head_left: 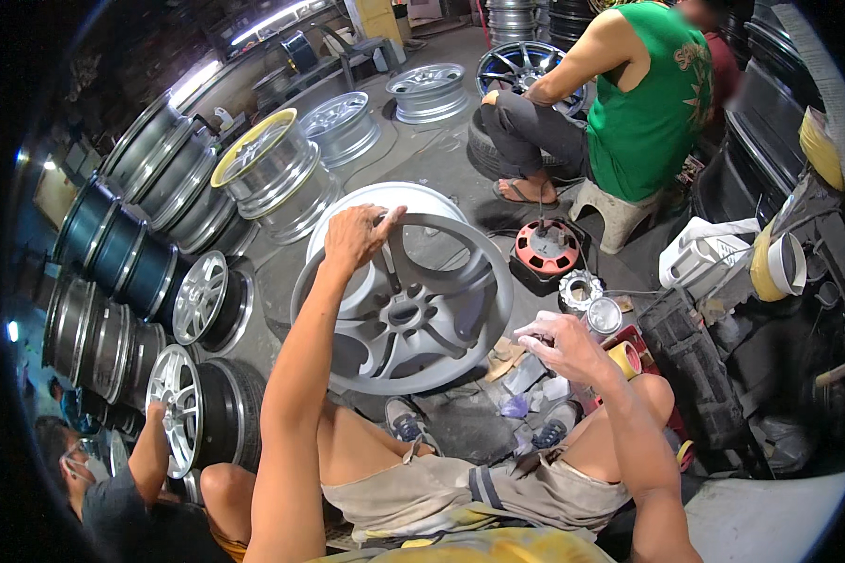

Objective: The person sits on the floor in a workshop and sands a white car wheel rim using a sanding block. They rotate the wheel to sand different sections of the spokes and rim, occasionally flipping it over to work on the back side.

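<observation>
A matte grey alloy wheel (406,312) stands tilted in front of my knees, its spoked face toward me. My left hand (355,236) is closed over its upper rim, fingers hooked at the edge. Behind it shows the pale rim of another wheel (422,196), partly covered. My right hand (568,347) hovers right of the grey wheel, apart from it, with curled fingers dusted white. Whatever those fingers may pinch is hidden. Close by the right hand are an open round tin (604,316), a yellow tape roll (624,357) and crumpled scraps (524,375) on the floor.
A red and black cable reel (545,246) sits beyond the tin. Silver wheels (338,127) and stacked rims (164,174) line the left. One person in green (643,103) sits on a stool (615,211) ahead; another (113,497) works at lower left beside a wheel (174,408).
</observation>
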`<state>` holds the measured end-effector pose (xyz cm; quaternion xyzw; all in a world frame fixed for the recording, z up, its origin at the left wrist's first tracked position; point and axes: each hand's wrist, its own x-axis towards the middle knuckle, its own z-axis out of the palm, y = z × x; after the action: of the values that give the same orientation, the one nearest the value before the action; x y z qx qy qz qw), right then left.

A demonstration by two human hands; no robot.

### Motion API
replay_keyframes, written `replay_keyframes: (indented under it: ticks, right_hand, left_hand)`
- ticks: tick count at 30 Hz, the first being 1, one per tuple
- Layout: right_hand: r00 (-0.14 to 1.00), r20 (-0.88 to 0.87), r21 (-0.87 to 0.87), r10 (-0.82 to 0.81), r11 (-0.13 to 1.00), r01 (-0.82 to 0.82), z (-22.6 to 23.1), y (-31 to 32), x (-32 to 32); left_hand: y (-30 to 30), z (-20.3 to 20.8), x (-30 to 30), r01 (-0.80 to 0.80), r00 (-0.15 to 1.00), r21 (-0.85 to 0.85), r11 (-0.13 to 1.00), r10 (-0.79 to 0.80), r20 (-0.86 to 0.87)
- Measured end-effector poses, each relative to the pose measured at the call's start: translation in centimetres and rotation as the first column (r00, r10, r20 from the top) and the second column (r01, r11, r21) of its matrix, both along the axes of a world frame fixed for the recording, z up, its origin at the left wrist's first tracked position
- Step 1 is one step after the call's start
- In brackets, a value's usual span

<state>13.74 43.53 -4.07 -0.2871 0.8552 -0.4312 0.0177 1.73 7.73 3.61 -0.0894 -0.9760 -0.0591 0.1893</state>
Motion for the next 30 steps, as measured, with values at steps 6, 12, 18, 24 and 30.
replay_keyframes:
  ticks: [6,12,18,24,30]
  right_hand:
    - [0.997,-0.067,0.067,-0.034,0.997,0.038,-1.6,0.4,-1.5]
    - [0.991,-0.114,0.113,-0.063,0.991,0.076,-1.9,0.1,-1.7]
    - [0.989,-0.087,0.182,-0.118,0.974,0.132,-3.0,1.6,-2.0]
    - [0.993,-0.057,0.249,-0.106,0.961,0.117,-4.0,2.0,-1.5]
    - [0.994,0.019,0.287,-0.106,0.953,0.096,-4.2,2.2,-0.9]
  left_hand:
    - [0.5,0.0,-3.9,-0.007,0.998,0.067,0.998,0.003,0.062]
    - [0.8,-1.0,-6.7,-0.011,0.996,0.042,0.999,0.007,0.092]
    - [0.8,0.1,-6.9,-0.014,0.990,0.053,0.998,0.007,0.141]
    - [-1.8,-0.1,-7.2,-0.083,0.986,0.105,0.991,0.066,0.153]
    - [-5.3,-1.3,-7.7,-0.103,0.993,0.131,0.986,0.093,0.075]
